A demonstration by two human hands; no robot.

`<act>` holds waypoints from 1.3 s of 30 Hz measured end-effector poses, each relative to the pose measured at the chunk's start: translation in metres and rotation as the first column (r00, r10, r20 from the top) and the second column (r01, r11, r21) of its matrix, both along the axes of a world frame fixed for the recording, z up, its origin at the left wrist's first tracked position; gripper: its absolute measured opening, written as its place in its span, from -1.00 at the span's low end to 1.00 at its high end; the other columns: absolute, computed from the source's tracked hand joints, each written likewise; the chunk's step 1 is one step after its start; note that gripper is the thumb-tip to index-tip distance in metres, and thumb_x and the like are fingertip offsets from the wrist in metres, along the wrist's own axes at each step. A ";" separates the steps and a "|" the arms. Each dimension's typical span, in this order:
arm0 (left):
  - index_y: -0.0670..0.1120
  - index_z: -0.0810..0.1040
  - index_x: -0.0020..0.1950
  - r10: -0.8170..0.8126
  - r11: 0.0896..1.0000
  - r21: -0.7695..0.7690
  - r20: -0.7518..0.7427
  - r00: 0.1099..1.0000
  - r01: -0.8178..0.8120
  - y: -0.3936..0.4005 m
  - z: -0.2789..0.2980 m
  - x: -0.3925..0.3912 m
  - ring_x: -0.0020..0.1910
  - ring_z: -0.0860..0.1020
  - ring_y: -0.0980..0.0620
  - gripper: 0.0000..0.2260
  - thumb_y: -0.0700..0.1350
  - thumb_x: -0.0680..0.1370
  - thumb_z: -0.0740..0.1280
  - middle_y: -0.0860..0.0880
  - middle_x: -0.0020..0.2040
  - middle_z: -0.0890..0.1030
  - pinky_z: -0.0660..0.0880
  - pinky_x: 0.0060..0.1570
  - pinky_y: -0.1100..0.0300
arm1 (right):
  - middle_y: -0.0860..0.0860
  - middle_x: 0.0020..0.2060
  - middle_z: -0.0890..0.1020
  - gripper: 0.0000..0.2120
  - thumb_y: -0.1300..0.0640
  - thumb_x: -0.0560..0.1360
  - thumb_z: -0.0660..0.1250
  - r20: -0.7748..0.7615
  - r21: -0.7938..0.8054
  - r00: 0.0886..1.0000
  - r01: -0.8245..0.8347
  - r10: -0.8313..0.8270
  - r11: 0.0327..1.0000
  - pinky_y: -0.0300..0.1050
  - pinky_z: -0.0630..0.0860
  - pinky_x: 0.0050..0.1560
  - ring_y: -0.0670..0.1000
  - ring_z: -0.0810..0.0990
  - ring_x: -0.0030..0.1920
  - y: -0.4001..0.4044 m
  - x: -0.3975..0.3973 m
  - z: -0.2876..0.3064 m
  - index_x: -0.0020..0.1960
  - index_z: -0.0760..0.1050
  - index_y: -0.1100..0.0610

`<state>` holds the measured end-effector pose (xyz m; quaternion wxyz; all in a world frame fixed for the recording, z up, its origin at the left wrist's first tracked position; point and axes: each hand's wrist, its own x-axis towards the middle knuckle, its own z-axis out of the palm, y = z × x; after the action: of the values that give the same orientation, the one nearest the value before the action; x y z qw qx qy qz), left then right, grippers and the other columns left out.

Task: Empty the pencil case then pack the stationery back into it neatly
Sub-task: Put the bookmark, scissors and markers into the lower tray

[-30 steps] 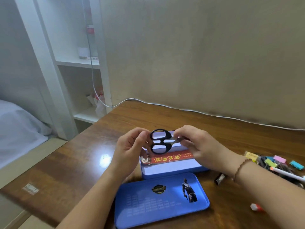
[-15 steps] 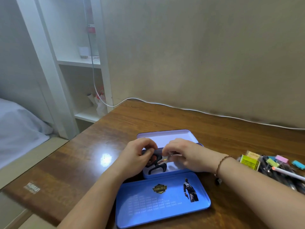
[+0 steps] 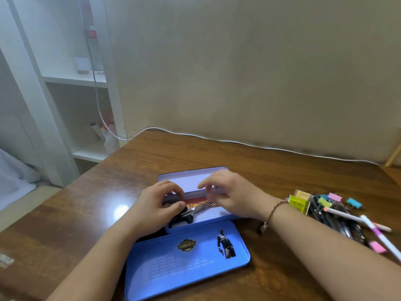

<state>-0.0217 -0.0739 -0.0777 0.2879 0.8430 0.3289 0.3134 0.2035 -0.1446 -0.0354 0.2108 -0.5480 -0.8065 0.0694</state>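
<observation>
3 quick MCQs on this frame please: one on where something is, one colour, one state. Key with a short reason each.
1. Where do the scissors lie?
A. in the open pencil case
B. on the white shelf
C. among the pens at the right

2. What colour are the scissors' handles?
A. red
B. black
C. yellow

3. What is the state of the lid?
A. shut over the case
B. off the case, flat on the table nearer the person
C. held up in the right hand

Key: 1 A, the blades and handles rest on the case's pale floor. 2 B, the loops beside the left hand are black. 3 B, the lid lies flat in front of the case, and the right hand hovers over the case with nothing in it.
</observation>
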 end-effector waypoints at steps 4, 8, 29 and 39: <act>0.27 0.46 0.22 -0.085 0.996 -0.017 -0.191 0.978 0.083 0.002 -0.003 -0.008 0.25 0.46 0.10 -0.47 0.38 0.31 0.42 0.27 0.22 0.48 0.42 0.24 0.13 | -0.14 -0.13 0.61 -0.80 0.12 0.50 0.40 -0.126 0.139 0.951 0.299 -0.283 0.944 -0.25 0.45 -0.12 -0.17 0.53 -0.13 -0.038 0.055 0.023 0.11 0.59 -0.05; 0.37 0.31 0.34 -0.097 0.994 0.022 -0.278 0.956 0.107 0.006 -0.008 -0.011 0.36 0.39 0.03 -0.28 0.40 0.23 0.46 0.35 0.33 0.37 0.40 0.31 -0.03 | -0.21 -0.19 0.62 -0.81 0.17 0.46 0.45 -0.155 0.145 0.837 0.545 -0.525 0.826 -0.47 0.38 -0.19 -0.31 0.54 -0.13 -0.095 0.114 0.023 -0.04 0.59 -0.12; 0.29 0.55 0.04 0.128 0.991 0.037 0.085 0.988 -0.132 -0.002 -0.004 -0.011 0.12 0.51 0.14 -0.75 0.18 0.38 0.30 0.21 0.07 0.58 0.43 0.06 0.33 | -0.33 0.04 0.54 -0.81 -0.32 0.45 0.22 -0.048 -0.239 0.952 0.281 -0.301 0.929 -0.27 0.46 0.07 -0.21 0.48 0.13 -0.165 0.103 0.006 0.02 0.49 -0.35; 0.10 0.61 -0.08 0.165 0.985 -0.049 0.044 0.985 -0.163 0.003 -0.005 -0.011 -0.11 0.53 0.22 -0.73 -0.30 0.44 0.37 0.12 -0.09 0.62 0.41 -0.13 0.34 | -0.15 -0.05 0.60 -0.80 0.11 0.56 0.32 -0.081 -0.011 0.963 0.256 -0.256 0.967 -0.31 0.45 -0.08 -0.13 0.55 -0.06 -0.058 0.026 0.022 0.16 0.53 -0.07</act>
<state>-0.0325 -0.0713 -0.0831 0.2881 0.7985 0.3973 0.3486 0.2299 -0.2031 -0.0137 0.2508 -0.6445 -0.7195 0.0640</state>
